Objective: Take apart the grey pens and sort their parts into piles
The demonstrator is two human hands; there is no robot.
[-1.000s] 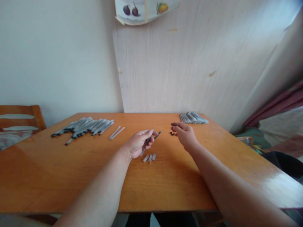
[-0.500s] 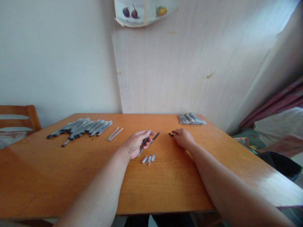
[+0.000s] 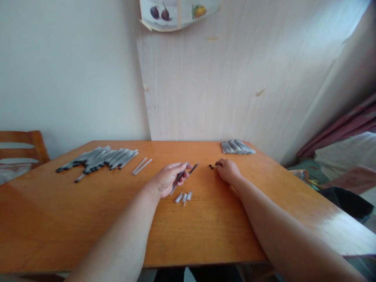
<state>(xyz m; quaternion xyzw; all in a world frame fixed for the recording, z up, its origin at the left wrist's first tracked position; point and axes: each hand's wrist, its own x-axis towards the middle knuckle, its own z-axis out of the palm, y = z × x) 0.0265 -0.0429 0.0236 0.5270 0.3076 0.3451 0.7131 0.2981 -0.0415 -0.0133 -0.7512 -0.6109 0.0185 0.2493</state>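
My left hand (image 3: pixel 169 178) is closed around a slim clear pen (image 3: pixel 176 182) with a dark refill, held slanting above the table. Just past its fingertips lies a dark refill (image 3: pixel 193 169) on the wood. My right hand (image 3: pixel 227 170) rests on the tabletop with thumb and fingers pinched together on a small black pen plug, mostly hidden by the fingers. Beside those fingertips are small black plugs (image 3: pixel 211 167). Below my left hand sit three short clear pen caps (image 3: pixel 184 197). Two clear empty barrels (image 3: pixel 142 166) lie to the left.
Many pens with black ends (image 3: pixel 96 158) are piled at the left of the wooden table (image 3: pixel 188 235). Another bundle of clear pens (image 3: pixel 237 147) lies at the back right. A wooden chair (image 3: pixel 37 147) stands at left; a dark container (image 3: pixel 346 201) is beyond the right edge.
My right hand's fingers have drawn together and slightly back from the black plugs, picking one up. The left hand keeps its hold on the pen.
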